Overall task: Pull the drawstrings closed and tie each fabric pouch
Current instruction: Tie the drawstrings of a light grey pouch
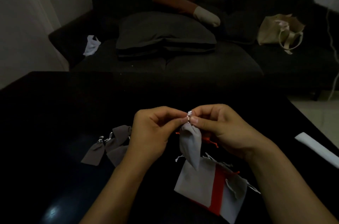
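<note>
A light grey pouch [189, 143] hangs above the black table [55, 113], its neck gathered tight. My left hand [152, 132] and my right hand [222, 128] both pinch the drawstring at the pouch's top, fingertips nearly touching. Several dark grey pouches [108, 146] with knotted strings lie to the left of my left hand. Below the hanging pouch is a pile of flat grey and red pouches [207, 185] with loose white strings. An orange-red pouch [209, 140] peeks out behind my right hand, mostly hidden.
A folded white strip [317, 147] lies near the table's right edge. Beyond the table stands a dark sofa [165, 62] with cushions, a white plastic bag [91, 45] and a beige tote bag [278, 30].
</note>
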Demonstrator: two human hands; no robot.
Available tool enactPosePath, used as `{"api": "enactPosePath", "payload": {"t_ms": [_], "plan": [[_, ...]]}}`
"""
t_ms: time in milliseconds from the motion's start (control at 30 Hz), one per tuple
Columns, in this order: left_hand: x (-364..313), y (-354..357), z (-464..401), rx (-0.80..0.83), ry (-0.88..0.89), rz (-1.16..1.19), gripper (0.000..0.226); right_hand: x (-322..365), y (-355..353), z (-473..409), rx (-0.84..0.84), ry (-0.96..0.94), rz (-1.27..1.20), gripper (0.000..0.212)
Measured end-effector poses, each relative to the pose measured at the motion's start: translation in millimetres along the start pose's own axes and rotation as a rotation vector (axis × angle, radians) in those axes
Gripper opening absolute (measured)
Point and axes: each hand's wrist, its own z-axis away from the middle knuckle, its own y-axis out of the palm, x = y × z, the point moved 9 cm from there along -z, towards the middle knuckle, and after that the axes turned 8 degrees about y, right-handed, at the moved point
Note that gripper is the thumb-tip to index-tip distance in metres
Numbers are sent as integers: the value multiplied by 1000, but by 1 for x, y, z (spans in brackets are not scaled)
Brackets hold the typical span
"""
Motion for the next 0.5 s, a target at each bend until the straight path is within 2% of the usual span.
{"api": "enactPosePath", "payload": {"t_ms": [233,367,500], "plan": [[-27,7,-1,97,409,-355,18,-5,5,1,48,51,-110,23],[-28,13,1,124,485,-452,16,-9,10,1,46,150,-171,35],[-27,20,3,186,498,-499,17,-17,7,-5,-53,197,-172,32]]}}
